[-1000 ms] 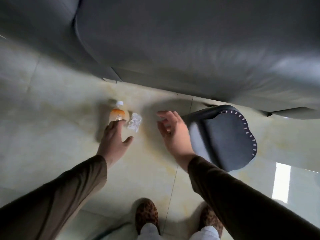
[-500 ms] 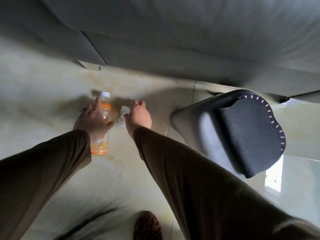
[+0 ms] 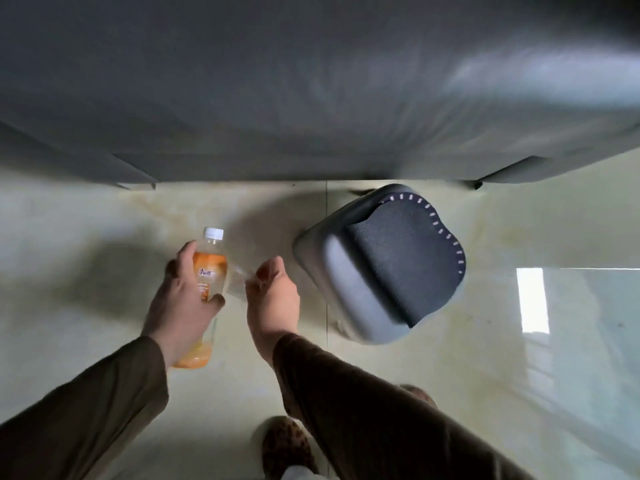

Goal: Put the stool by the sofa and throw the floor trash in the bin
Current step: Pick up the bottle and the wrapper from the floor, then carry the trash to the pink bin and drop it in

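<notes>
**Both hands loaded with floor trash, stool already by the sofa**

The left hand (image 3: 183,299) is wrapped around the middle of a plastic bottle (image 3: 207,271), white cap pointing toward the sofa (image 3: 311,91), a little orange drink pooled at the base near the wrist. The bottle is held clear of the floor (image 3: 69,237). It looks light and fairly stiff, mostly empty, with a smooth label that could slip; a grip around the waist, as here, suits it, and the remaining liquid will slosh, so keeping the cap on matters.

The right hand (image 3: 273,296) pinches a crumpled clear wrapper (image 3: 239,282) between thumb and fingertips, just beside the bottle. It appears nearly weightless, soft and crinkly, likely to spring open or drop if the pinch loosens; balling it into the palm would be safer.

The stool (image 3: 381,265), grey with a dark stitched cushion, stands close to the front of the sofa, so that part seems done.

No bin is in view. The wrapper is blurred and partly hidden by the fingers, the bottle's lower part is hidden behind the left hand, and only one patterned slipper (image 3: 284,445) shows clearly.
</notes>
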Tool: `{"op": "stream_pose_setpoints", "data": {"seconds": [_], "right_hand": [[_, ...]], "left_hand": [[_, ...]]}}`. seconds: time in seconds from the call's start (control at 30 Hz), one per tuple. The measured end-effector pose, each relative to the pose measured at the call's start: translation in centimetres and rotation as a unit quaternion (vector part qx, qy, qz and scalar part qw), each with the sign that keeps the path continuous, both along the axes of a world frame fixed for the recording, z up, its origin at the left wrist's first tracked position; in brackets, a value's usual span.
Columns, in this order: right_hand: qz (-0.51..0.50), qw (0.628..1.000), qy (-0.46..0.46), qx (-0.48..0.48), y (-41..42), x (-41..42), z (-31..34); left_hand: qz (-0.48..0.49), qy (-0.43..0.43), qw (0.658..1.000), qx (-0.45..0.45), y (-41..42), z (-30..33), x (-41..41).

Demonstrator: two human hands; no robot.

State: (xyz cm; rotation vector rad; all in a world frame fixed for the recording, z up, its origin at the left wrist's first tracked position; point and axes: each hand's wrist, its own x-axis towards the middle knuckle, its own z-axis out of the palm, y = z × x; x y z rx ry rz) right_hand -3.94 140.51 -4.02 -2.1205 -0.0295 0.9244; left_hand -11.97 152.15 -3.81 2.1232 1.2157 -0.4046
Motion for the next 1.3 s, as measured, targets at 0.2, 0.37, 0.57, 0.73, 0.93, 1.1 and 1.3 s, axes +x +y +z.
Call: {"op": "stream_pose_setpoints", "data": {"seconds": [0.2, 0.37, 0.57, 0.73, 0.93, 1.1, 1.3], "right_hand": [[-0.166, 0.983, -0.031, 0.072, -10.9, 2.6, 9.3], [-0.326, 0.940, -0.030, 0.092, -21.3, 5.8, 15.6], [-0.511, 0.852, -0.025, 0.110, -32.4, 6.4, 21.9], [-0.649, 0.754, -0.056, 0.082, -41.8, 3.0, 25.1], [-0.756, 0.648, -0.082, 0.046, -50.4, -2.2, 26.7], [-0.809, 0.581, -0.078, 0.045, -56.9, -5.6, 26.8], [-0.868, 0.488, -0.061, 0.074, -65.2, -9.2, 27.7]], "left_hand": [[-0.011, -0.044, 0.996, -0.073, -8.1, 10.7, 2.9], [-0.053, -0.080, 0.983, -0.155, -15.1, 17.4, 7.5], [-0.128, -0.075, 0.968, -0.204, -23.8, 21.8, 11.8], [-0.231, -0.053, 0.945, -0.225, -32.6, 24.6, 14.1], [-0.356, -0.024, 0.904, -0.235, -42.5, 26.9, 14.6], [-0.447, 0.004, 0.866, -0.224, -51.0, 27.4, 15.0], [-0.514, 0.042, 0.833, -0.201, -60.6, 28.6, 14.7]]}}
